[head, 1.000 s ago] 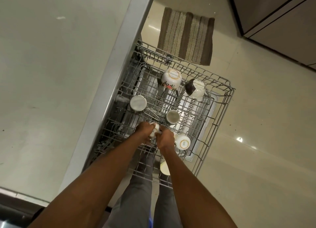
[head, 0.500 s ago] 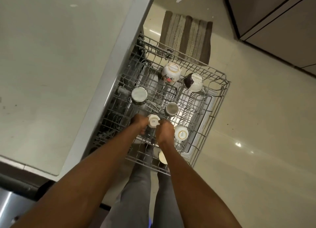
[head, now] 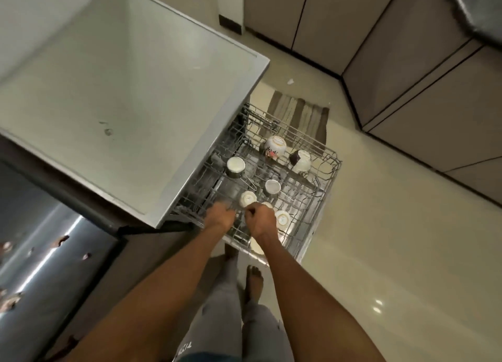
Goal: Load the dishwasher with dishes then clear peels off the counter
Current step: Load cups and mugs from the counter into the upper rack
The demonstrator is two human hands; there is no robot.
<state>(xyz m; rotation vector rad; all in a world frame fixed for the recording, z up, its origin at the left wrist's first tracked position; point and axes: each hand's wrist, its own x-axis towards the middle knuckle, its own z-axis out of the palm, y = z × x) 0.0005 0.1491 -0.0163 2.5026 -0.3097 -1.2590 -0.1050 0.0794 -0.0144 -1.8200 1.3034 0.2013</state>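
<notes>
White cup [head: 247, 198] sits upturned just beyond both hands' fingers [head: 251, 211].

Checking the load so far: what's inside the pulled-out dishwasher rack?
The rack holds upturned cups, two steel pots and two bowls. Both hands cover part of its near end.

Grey wire rack [head: 326, 182], white floral-patterned cup [head: 275, 146], brown-and-cream striped mat [head: 298, 114], beige floor [head: 394, 239].
</notes>
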